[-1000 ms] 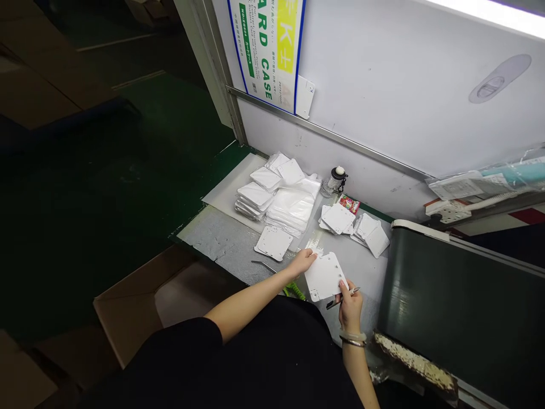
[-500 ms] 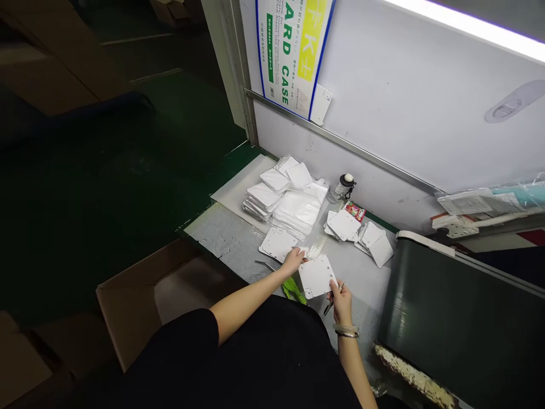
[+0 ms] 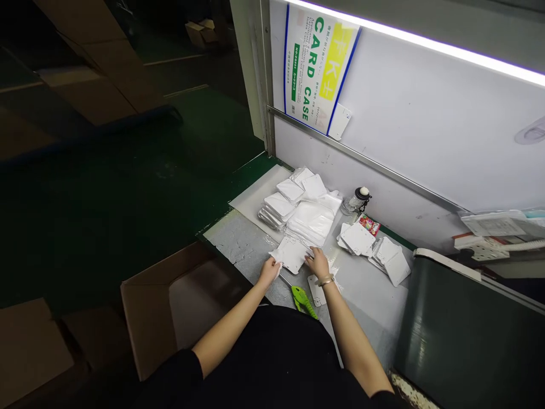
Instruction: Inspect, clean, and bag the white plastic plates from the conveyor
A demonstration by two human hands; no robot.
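Note:
My left hand (image 3: 269, 271) grips the left edge of a white punched card (image 3: 290, 254) lying on the grey mat. My right hand (image 3: 317, 263) has its fingers on the same card's right side. A second white card (image 3: 317, 289) lies partly under my right wrist. Just below the hands rest green-handled scissors (image 3: 303, 301), their metal blades pointing up and left. A stack of clear plastic sleeves (image 3: 309, 222) sits just beyond the hands, with stacked white cards (image 3: 279, 207) beside it.
Two piles of white cards (image 3: 358, 239) lie to the right, near a small bottle (image 3: 360, 199) and a red packet (image 3: 369, 225). A dark conveyor belt (image 3: 460, 324) runs along the right side. An open cardboard box (image 3: 170, 301) stands at the left, below the mat's edge.
The card held up earlier now lies on the mat under my right wrist. Both hands have moved left onto the card that was lying there. The view has shifted.

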